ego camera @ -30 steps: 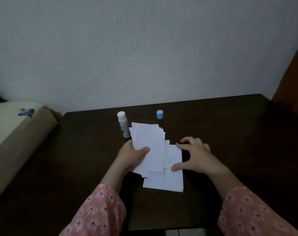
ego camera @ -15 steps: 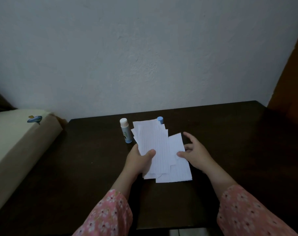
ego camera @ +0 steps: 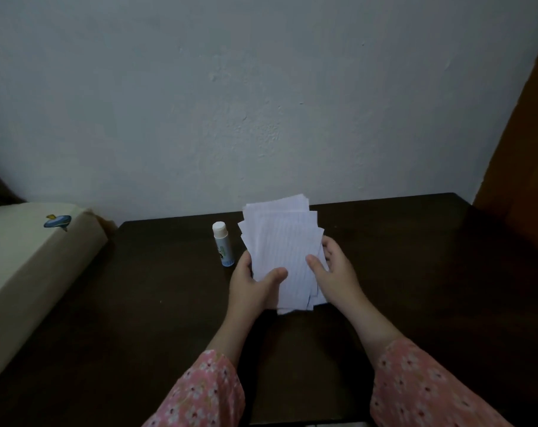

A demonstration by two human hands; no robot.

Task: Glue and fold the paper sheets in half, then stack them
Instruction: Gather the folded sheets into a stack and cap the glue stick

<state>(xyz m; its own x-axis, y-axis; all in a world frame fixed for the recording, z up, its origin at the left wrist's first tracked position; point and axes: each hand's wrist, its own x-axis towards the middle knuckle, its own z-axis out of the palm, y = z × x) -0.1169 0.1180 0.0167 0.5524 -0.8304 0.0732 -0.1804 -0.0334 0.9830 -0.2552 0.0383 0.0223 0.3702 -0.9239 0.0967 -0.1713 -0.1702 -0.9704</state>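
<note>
A loose bundle of white lined paper sheets (ego camera: pixel 284 241) stands nearly upright over the dark table (ego camera: pixel 415 272), its edges uneven. My left hand (ego camera: pixel 250 288) grips the bundle's lower left side, thumb across the front. My right hand (ego camera: pixel 332 271) holds the lower right side, thumb on the front and fingers behind. A glue stick (ego camera: pixel 223 248) with no cap stands upright just left of the sheets. The blue cap seen earlier is hidden behind the paper.
A beige cushion (ego camera: pixel 30 272) with a small blue print lies along the table's left side. A pale wall rises right behind the table. An orange-brown panel (ego camera: pixel 520 143) stands at the far right.
Both hands gathered the spread sheets into one bundle and lifted it off the table, tilting it upright. The right hand moved from flat on the loose sheets to gripping the bundle's right side.
</note>
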